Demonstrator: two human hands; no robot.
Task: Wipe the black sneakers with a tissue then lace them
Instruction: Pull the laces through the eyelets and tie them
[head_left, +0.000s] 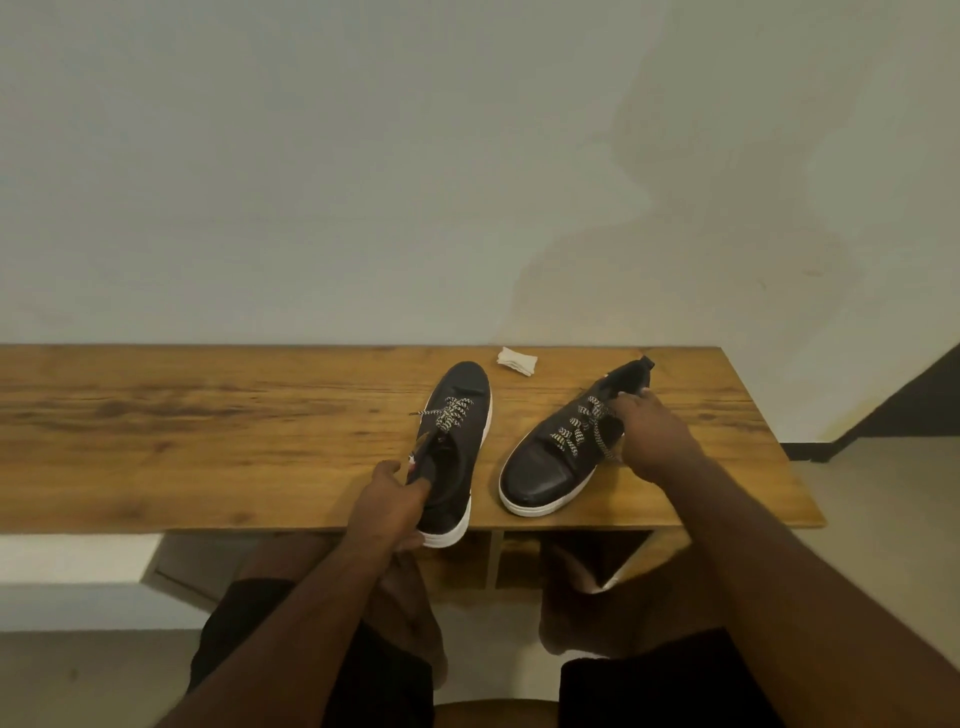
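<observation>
Fingers of the left hand (389, 506) are curled around the heel end of the left sneaker (454, 447), the thumb on top near the collar; fingers of the right hand (652, 434) are closed on the tongue and collar region of the right sneaker (563, 452), though exactly what is pinched there cannot be made out from this angle.

Both sneakers are rested on a long wooden surface (208, 426) set against a pale wall. The left one is pointed away from the person, its heel hanging slightly over the near edge; the right one is angled with its toe toward the near edge and its heel lifted toward the back. A crumpled white tissue (517, 360) is left lying near the back edge, between the two shoes and apart from both.

With the tissue set aside and laces already threaded, the lacing step is judged to be in hand, probably near its end. The next move is likely to call for the loose lace ends on the right sneaker to be drawn tight and tied (the left lace looks knotted already).

Each sneaker is seen as black with a white sole and black-and-white patterned laces (584, 431); the right toe cap is glossy.
</observation>
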